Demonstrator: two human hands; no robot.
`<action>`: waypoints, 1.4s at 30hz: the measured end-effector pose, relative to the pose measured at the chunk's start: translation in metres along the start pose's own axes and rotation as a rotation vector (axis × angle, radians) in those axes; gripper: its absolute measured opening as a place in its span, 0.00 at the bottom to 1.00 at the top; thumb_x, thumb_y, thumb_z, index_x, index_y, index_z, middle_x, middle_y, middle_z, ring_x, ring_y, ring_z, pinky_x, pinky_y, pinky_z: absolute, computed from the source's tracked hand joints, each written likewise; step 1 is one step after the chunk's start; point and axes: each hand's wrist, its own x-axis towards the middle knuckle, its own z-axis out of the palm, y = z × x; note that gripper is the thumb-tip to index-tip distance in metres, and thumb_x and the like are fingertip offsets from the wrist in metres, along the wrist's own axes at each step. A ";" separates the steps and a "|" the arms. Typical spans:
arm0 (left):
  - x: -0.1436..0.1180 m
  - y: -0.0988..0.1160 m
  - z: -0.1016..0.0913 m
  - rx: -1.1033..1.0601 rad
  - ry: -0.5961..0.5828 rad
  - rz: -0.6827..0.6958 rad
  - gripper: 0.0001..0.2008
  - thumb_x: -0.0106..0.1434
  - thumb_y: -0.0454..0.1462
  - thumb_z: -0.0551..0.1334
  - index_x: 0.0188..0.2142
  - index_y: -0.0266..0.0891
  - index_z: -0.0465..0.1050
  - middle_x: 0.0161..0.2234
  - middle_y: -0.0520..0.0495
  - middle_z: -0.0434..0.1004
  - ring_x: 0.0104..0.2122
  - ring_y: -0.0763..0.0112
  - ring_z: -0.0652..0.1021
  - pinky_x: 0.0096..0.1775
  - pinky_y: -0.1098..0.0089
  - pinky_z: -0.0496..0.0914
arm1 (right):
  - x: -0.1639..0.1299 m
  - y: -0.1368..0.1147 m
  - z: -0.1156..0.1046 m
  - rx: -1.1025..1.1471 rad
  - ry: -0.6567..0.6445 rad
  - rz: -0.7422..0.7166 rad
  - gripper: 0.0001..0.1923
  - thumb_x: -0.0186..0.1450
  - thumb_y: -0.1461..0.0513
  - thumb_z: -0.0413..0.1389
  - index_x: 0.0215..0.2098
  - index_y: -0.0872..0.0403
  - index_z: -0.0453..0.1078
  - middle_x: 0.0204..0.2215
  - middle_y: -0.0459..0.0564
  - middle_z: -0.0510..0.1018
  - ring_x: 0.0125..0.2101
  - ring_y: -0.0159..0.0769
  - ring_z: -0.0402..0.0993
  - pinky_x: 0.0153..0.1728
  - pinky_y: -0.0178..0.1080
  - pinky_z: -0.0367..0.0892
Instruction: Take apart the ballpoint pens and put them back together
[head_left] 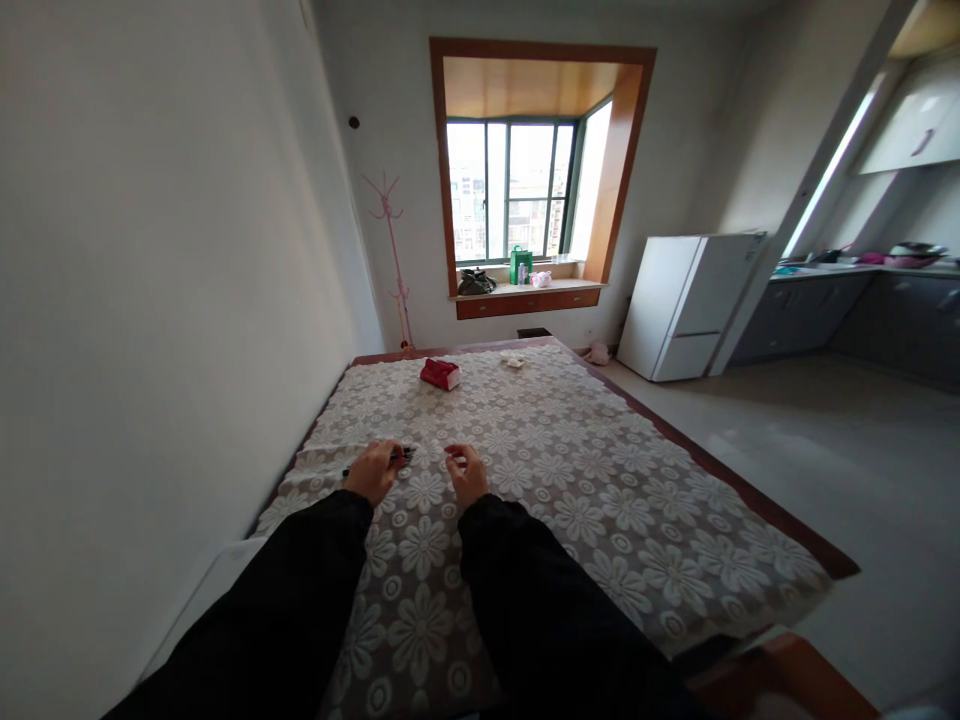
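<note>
My left hand is closed around a thin dark pen. One end sticks out past the fingertips toward the right, and the other shows behind the hand on the left. Across a small gap, my right hand hovers low over the lace tablecloth. Its fingers are curled with the thumb a little apart, and I see nothing between them. Farther up the table lies a red and white packet of tissues. To its right is a small whitish item, too small to make out.
A white wall runs along the table's left side. Past the far end stand a pink coat rack and a window sill with bags on it. A white refrigerator is at the right. An orange-brown seat sits at the near right corner.
</note>
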 end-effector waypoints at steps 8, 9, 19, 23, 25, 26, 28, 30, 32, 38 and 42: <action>0.015 0.067 0.013 -0.991 0.084 -0.169 0.18 0.57 0.46 0.64 0.44 0.40 0.67 0.37 0.48 0.73 0.30 0.70 0.77 0.28 0.70 0.74 | 0.004 -0.008 -0.013 0.005 -0.339 -0.160 0.13 0.67 0.59 0.48 0.49 0.51 0.65 0.31 0.47 0.77 0.32 0.34 0.74 0.37 0.36 0.67; 0.014 0.068 0.019 -1.050 0.076 -0.207 0.18 0.57 0.47 0.64 0.42 0.39 0.68 0.37 0.47 0.73 0.30 0.69 0.77 0.29 0.68 0.74 | 0.005 -0.009 -0.018 -0.075 -0.364 -0.158 0.11 0.68 0.59 0.48 0.45 0.52 0.67 0.27 0.45 0.76 0.29 0.33 0.73 0.34 0.35 0.66; -0.020 0.033 0.054 -0.419 -0.143 0.030 0.06 0.58 0.37 0.62 0.36 0.40 0.75 0.33 0.47 0.78 0.32 0.69 0.76 0.35 0.70 0.70 | 0.002 -0.007 -0.061 -0.733 -0.616 -0.248 0.09 0.67 0.56 0.51 0.41 0.47 0.72 0.32 0.47 0.79 0.32 0.38 0.74 0.32 0.35 0.60; -0.021 0.034 0.050 -0.248 -0.219 0.117 0.08 0.61 0.39 0.61 0.38 0.41 0.76 0.34 0.46 0.78 0.32 0.68 0.75 0.38 0.69 0.68 | -0.002 -0.004 -0.060 -0.761 -0.643 -0.237 0.10 0.67 0.56 0.50 0.36 0.49 0.73 0.32 0.48 0.80 0.32 0.37 0.74 0.32 0.35 0.60; -0.021 0.036 0.049 -0.196 -0.225 0.134 0.08 0.63 0.39 0.59 0.38 0.41 0.76 0.35 0.45 0.78 0.36 0.66 0.76 0.40 0.69 0.67 | -0.003 -0.004 -0.059 -0.823 -0.651 -0.241 0.11 0.68 0.57 0.49 0.35 0.49 0.73 0.31 0.49 0.80 0.31 0.37 0.74 0.31 0.34 0.59; -0.022 0.038 0.049 -0.165 -0.225 0.143 0.08 0.64 0.39 0.58 0.38 0.41 0.76 0.36 0.45 0.78 0.38 0.65 0.75 0.40 0.69 0.67 | -0.004 -0.005 -0.059 -0.863 -0.664 -0.241 0.12 0.68 0.58 0.48 0.35 0.50 0.72 0.30 0.50 0.80 0.30 0.37 0.74 0.30 0.35 0.58; -0.023 0.040 0.048 -0.091 -0.228 0.149 0.10 0.65 0.38 0.55 0.34 0.42 0.75 0.34 0.46 0.77 0.39 0.64 0.74 0.39 0.69 0.66 | -0.006 -0.006 -0.057 -0.926 -0.690 -0.248 0.12 0.69 0.58 0.47 0.36 0.50 0.72 0.29 0.50 0.80 0.28 0.37 0.74 0.28 0.35 0.57; -0.025 0.043 0.047 -0.031 -0.234 0.130 0.14 0.67 0.39 0.53 0.30 0.42 0.74 0.31 0.46 0.76 0.38 0.65 0.74 0.38 0.70 0.65 | -0.008 -0.006 -0.055 -0.938 -0.695 -0.270 0.12 0.69 0.58 0.47 0.36 0.50 0.71 0.30 0.50 0.80 0.28 0.36 0.74 0.28 0.34 0.57; -0.026 0.044 0.047 -0.017 -0.238 0.088 0.18 0.68 0.40 0.50 0.26 0.42 0.73 0.28 0.46 0.75 0.36 0.65 0.73 0.37 0.70 0.64 | -0.008 -0.007 -0.055 -0.911 -0.676 -0.294 0.11 0.69 0.58 0.47 0.37 0.50 0.71 0.31 0.50 0.80 0.29 0.36 0.74 0.29 0.34 0.58; -0.025 0.042 0.046 -0.189 -0.173 0.063 0.10 0.61 0.43 0.61 0.39 0.42 0.74 0.34 0.47 0.77 0.36 0.66 0.74 0.37 0.70 0.65 | -0.005 -0.007 -0.059 -0.826 -0.630 -0.273 0.11 0.69 0.57 0.49 0.37 0.50 0.72 0.33 0.50 0.79 0.32 0.37 0.74 0.32 0.35 0.59; -0.025 0.040 0.048 -0.154 -0.211 -0.005 0.16 0.67 0.43 0.53 0.30 0.41 0.75 0.26 0.47 0.74 0.34 0.65 0.74 0.36 0.70 0.65 | -0.006 -0.007 -0.060 -0.816 -0.640 -0.274 0.11 0.69 0.55 0.49 0.39 0.49 0.72 0.34 0.49 0.80 0.32 0.38 0.74 0.31 0.35 0.59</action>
